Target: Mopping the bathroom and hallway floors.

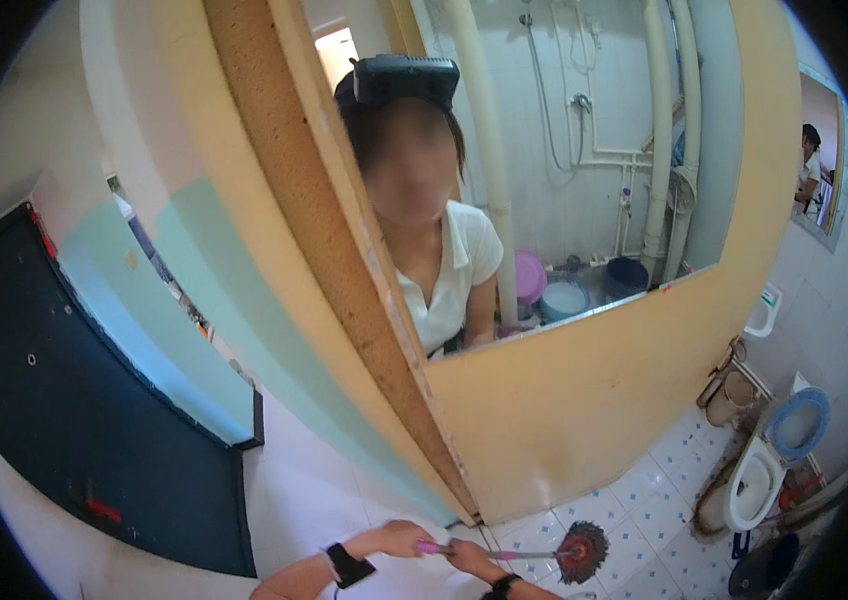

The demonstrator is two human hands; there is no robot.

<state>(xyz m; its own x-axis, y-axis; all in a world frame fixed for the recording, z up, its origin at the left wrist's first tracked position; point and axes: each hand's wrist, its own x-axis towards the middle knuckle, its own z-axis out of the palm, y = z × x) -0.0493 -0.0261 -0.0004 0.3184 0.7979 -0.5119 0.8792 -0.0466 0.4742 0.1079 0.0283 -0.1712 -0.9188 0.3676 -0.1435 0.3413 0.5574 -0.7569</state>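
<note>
Both hands are low in the head view, closed around a mop (pixel 534 554) with a thin pink handle and a round, shaggy dark head, reddish at its centre. My left hand (pixel 402 538), with a black band on the wrist, grips the handle near its pink end. Further along toward the mop head, my right hand (pixel 471 559) wraps the same handle; its wrist also has a dark band. The handle runs nearly level to the right. The mop head lies over white floor tiles (pixel 634 520) with small blue marks, beside the base of a yellow door (pixel 564 410).
A mirror-like pane (pixel 584 200) in the yellow door shows pipes, a shower and basins. At right stands a toilet (pixel 756 485) with a blue seat cover (pixel 800 423), near a brown bucket (pixel 732 398). A door frame edge (pixel 344 250) rises ahead; a dark door (pixel 104 400) is at left.
</note>
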